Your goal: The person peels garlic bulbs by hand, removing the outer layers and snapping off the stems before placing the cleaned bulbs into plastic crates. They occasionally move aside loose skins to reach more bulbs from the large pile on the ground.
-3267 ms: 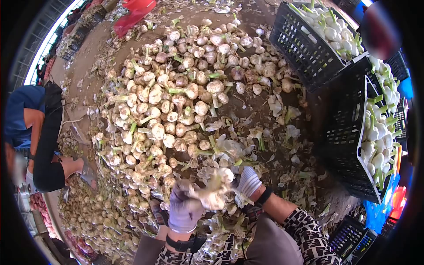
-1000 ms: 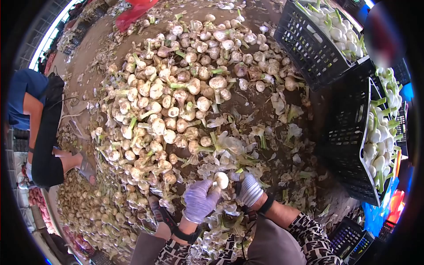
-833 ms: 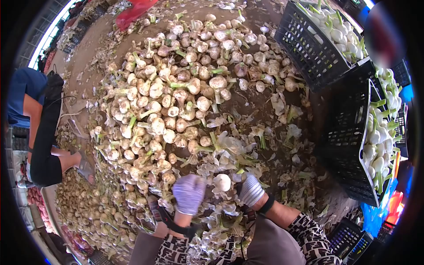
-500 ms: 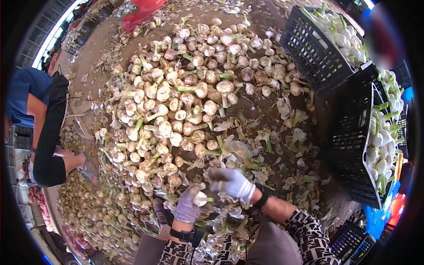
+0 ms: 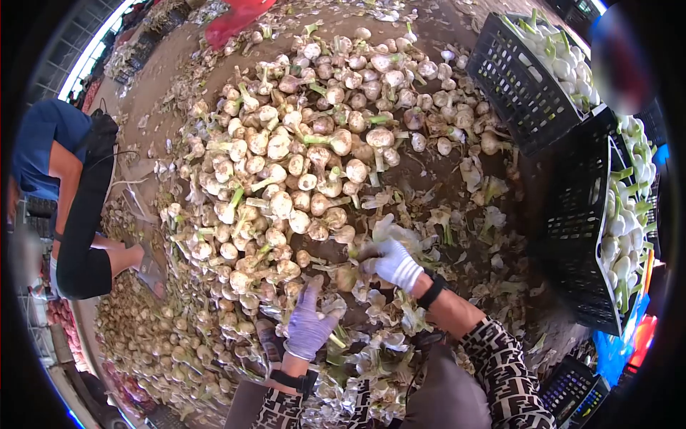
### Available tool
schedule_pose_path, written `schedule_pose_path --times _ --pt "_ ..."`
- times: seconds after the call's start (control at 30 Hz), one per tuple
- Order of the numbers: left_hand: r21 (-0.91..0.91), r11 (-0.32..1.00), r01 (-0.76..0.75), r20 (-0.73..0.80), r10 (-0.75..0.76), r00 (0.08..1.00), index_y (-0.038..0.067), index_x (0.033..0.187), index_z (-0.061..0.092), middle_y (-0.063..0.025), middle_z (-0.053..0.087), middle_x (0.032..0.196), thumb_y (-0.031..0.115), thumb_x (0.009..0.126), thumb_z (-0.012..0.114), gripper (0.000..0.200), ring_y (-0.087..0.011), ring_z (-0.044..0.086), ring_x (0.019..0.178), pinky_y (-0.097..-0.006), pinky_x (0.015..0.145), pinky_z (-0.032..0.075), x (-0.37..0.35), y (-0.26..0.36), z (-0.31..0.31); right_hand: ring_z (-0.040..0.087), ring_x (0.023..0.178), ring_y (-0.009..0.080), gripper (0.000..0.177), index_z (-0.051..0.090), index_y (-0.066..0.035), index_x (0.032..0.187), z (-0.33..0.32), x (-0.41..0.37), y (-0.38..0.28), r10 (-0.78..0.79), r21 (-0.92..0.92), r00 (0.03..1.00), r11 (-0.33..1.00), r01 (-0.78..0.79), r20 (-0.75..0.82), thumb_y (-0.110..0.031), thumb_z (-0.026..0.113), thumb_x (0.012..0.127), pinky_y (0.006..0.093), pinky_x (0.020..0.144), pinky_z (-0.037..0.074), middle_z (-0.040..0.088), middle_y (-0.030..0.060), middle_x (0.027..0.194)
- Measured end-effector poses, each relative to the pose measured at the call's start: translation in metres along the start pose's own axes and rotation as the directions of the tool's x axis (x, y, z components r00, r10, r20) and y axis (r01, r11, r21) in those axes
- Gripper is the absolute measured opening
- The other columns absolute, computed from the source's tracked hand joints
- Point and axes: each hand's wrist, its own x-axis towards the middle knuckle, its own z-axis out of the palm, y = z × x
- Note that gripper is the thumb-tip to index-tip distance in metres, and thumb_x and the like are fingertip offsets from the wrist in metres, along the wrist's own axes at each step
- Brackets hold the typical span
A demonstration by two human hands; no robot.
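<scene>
My left hand (image 5: 309,325), in a pale purple glove, is low over the peelings with its fingers stretched forward and its thumb apart. A short green stem (image 5: 337,341) shows just below the thumb; I cannot make out whether a bulb is attached. My right hand (image 5: 393,264), in a white glove with a striped cuff, has its fingers bent at a blurred garlic bulb (image 5: 345,278) and seems to grip it by its upper side. In front of both hands spreads a heap of unpeeled garlic bulbs (image 5: 280,146) with cut stems.
Loose garlic skins (image 5: 389,318) litter the ground around my legs. On the right stand black crates (image 5: 518,86) filled with white, green-stemmed garlic. A seated person (image 5: 82,207) is at the left. A red plastic bag (image 5: 232,25) lies at the far side.
My hands have moved apart. The left hand's fingers have spread from around a white peeled garlic bulb; the right hand has moved forward to another bulb. The view has shifted slightly.
</scene>
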Motion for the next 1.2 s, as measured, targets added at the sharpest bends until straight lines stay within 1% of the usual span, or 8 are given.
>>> schedule_pose_path --times 0.07,0.13,0.2,0.47,0.77,0.83,0.93,1.2 --pt "0.172 0.976 -0.133 -0.013 0.137 0.99 0.003 0.129 0.038 -0.0134 0.048 0.123 0.003 0.071 0.072 0.067 -0.0187 0.052 0.107 -0.03 0.084 0.05 0.0 0.014 0.014 0.06 0.075 0.014 0.019 0.067 0.001 0.091 -0.005 -0.017 0.003 -0.062 0.454 0.997 0.89 0.035 0.044 -0.008 0.066 0.074 0.0268 0.074 0.047 0.066 0.0058 0.082" --pt "-0.578 0.812 0.084 0.077 -0.049 0.996 0.004 0.126 0.042 -0.0117 0.05 0.118 0.005 0.067 0.077 0.069 -0.02 0.053 0.106 -0.032 0.088 0.049 -0.001 0.024 0.027 0.059 0.073 0.0141 0.021 0.065 0.004 0.093 -0.016 -0.037 -0.01 -0.054 0.605 0.994 0.796 -0.013 0.093 -0.01 0.064 0.077 0.0271 0.073 0.048 0.065 0.005 0.083" --pt "-0.507 0.86 0.052 0.045 -0.033 0.998 0.003 0.123 0.044 -0.0108 0.052 0.115 0.007 0.066 0.078 0.066 -0.0191 0.053 0.104 -0.0317 0.087 0.048 0.001 0.031 0.029 0.059 0.073 0.0141 0.029 0.062 0.004 0.102 -0.018 -0.052 -0.012 -0.027 0.892 0.984 0.427 -0.146 0.174 -0.013 0.063 0.079 0.0272 0.072 0.048 0.064 0.0065 0.084" --pt "-0.107 0.986 -0.132 -0.087 0.123 0.989 0.003 0.11 0.052 -0.0103 0.06 0.104 0.008 0.062 0.08 0.056 -0.0175 0.058 0.093 -0.0312 0.083 0.048 0.0 0.086 0.044 0.054 0.093 0.0144 0.035 0.049 0.003 0.113 -0.01 -0.085 -0.022 0.058 0.983 0.994 0.153 -0.1 0.092 -0.008 0.063 0.083 0.0291 0.082 0.046 0.056 0.0049 0.104" --pt "0.225 0.868 -0.443 -0.052 0.464 0.884 0.003 0.105 0.054 -0.0136 0.061 0.098 0.012 0.06 0.081 0.053 -0.029 0.063 0.082 -0.0348 0.073 0.051 0.001 0.1 0.046 0.057 0.089 0.0128 0.036 0.054 0.003 0.115 -0.03 -0.099 -0.004 0.009 0.943 0.998 0.327 -0.063 0.064 -0.002 0.061 0.08 0.0264 0.082 0.046 0.061 0.006 0.101" --pt "-0.447 0.888 0.105 0.076 -0.08 0.994 0.001 0.104 0.054 -0.0115 0.061 0.096 0.016 0.068 0.076 0.045 -0.0238 0.062 0.079 -0.0317 0.069 0.051 -0.001 0.103 0.048 0.057 0.094 0.0133 0.041 0.054 0.001 0.117 -0.041 -0.104 -0.009 -0.052 0.857 0.998 0.516 -0.009 0.041 0.001 0.061 0.077 0.0275 0.086 0.045 0.062 0.0063 0.103" --pt "-0.676 0.659 0.329 0.326 -0.132 0.936 0.0 0.099 0.056 -0.0145 0.06 0.088 0.028 0.078 0.064 0.036 -0.0236 0.061 0.072 -0.0314 0.062 0.051 0.007 0.081 0.044 0.056 0.095 0.0116 0.041 0.055 -0.001 0.118 -0.045 -0.11 -0.01 -0.131 0.805 0.99 0.583 0.115 -0.047 0.002 0.061 0.077 0.0271 0.087 0.044 0.063 0.0053 0.104" --pt "-0.703 0.416 0.576 0.564 -0.167 0.809 0.001 0.103 0.053 -0.0127 0.059 0.081 0.031 0.081 0.061 0.038 -0.0202 0.059 0.067 -0.0307 0.057 0.051 0.017 0.109 0.043 0.056 0.089 0.0084 0.044 0.052 -0.001 0.121 -0.061 -0.108 -0.006 -0.189 0.855 0.982 0.507 0.109 -0.013 -0.005 0.064 0.079 0.0234 0.08 0.046 0.064 0.0032 0.101"
